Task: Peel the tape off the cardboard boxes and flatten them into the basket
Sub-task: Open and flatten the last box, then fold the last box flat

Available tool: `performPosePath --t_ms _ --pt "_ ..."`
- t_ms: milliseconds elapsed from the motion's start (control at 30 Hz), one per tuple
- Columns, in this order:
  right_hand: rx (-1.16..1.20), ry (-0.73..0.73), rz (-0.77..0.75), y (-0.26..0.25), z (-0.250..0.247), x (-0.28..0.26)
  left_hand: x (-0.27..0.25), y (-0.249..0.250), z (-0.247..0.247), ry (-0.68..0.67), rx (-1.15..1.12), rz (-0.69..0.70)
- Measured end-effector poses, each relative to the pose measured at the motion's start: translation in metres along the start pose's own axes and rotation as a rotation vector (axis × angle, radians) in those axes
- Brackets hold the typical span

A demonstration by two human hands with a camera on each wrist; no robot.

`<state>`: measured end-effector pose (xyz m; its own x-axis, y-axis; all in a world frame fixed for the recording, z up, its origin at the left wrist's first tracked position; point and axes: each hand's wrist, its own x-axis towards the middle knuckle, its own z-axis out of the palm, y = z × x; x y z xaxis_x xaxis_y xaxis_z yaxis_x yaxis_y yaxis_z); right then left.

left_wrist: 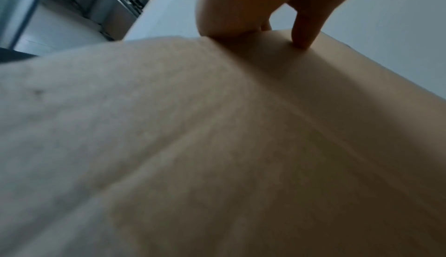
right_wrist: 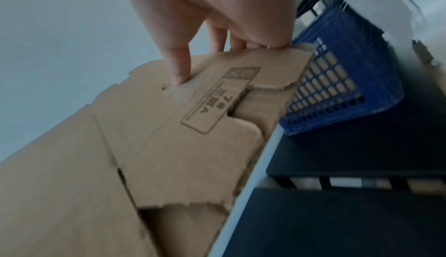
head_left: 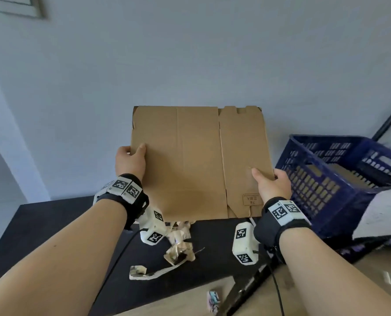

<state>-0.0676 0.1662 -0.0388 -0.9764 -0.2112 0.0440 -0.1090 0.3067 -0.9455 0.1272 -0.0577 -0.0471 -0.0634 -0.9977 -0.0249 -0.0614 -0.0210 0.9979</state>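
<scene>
A: What lies nearest, this side of the flattened cardboard box [head_left: 199, 160]?

B: Below its lower edge, on the dark table [head_left: 53, 220], sit crumpled tape scraps [head_left: 179, 252] and a long peeled tape strip [head_left: 153, 273].

A: And the box itself?

B: It is held up in the air above the table, its broad face toward the head camera, with a printed stamp [head_left: 251, 199] at its lower right corner.

A: How do the hands grip it?

B: The left hand [head_left: 130, 161] pinches its left edge, thumb on the near face and fingers behind. The right hand [head_left: 273, 184] clamps its right edge the same way; in the right wrist view the thumb [right_wrist: 179, 66] presses the near face just beside the stamp.

A: What is beyond the box?

B: To its right and a little farther back stands the blue basket [head_left: 304, 160], with brown cardboard showing through its grid wall. Behind the box is a pale wall [head_left: 190, 53].
</scene>
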Motion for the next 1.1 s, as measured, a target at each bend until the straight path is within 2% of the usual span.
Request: performPosePath --t_ms 133,333,500,700,900,1000,1100 --pt "0.023 0.101 -0.019 0.004 -0.090 0.046 -0.063 0.030 0.083 -0.065 -0.032 0.043" --pt "0.034 0.177 -0.074 0.017 -0.227 0.129 -0.159 0.075 0.208 -0.157 -0.089 0.170" --pt "0.034 0.236 -0.063 0.028 -0.309 0.200 -0.213 0.099 0.302 -0.233 -0.054 0.272" --pt "0.070 0.301 -0.087 0.044 -0.353 0.286 -0.231 0.123 0.398 -0.328 -0.053 0.292" --pt "0.049 0.324 -0.198 0.045 -0.379 0.378 -0.220 0.139 0.498 -0.331 -0.080 0.254" --pt "-0.044 0.266 -0.221 0.043 -0.386 0.430 -0.209 0.144 0.547 -0.325 -0.051 0.216" --pt "-0.133 0.124 -0.140 0.038 -0.389 0.471 -0.199 0.141 0.587 -0.358 0.135 0.169"
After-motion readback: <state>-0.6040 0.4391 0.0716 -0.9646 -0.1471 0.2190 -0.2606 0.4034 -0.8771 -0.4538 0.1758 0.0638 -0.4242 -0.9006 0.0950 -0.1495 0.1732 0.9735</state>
